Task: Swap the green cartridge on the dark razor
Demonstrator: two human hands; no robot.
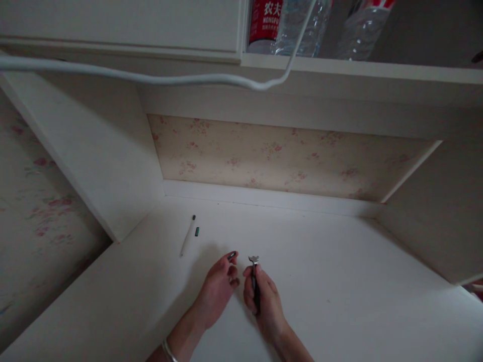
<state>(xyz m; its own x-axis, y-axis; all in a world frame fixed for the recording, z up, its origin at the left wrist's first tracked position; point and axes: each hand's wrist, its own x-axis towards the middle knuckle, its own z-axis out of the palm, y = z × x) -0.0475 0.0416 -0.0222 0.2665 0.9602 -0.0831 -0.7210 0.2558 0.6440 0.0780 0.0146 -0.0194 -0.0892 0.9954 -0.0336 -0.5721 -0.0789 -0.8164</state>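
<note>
My right hand [264, 301] is closed around a dark-handled razor [254, 271], its metal head pointing away from me. Just to its left, my left hand [219, 286] pinches a small dark piece [231, 255] between fingertips, close to the razor's head. A thin bracelet circles my left wrist. Both hands hover low over the white desk [339, 281]. Farther left on the desk lie a white pen-like stick [187, 236] with a dark tip and a tiny dark cap [196, 231] beside it.
The desk sits in a white alcove with floral wallpaper [279, 156] at the back and side panels left and right. A shelf above holds plastic water bottles [287, 25]. A white cable [151, 78] hangs across the top.
</note>
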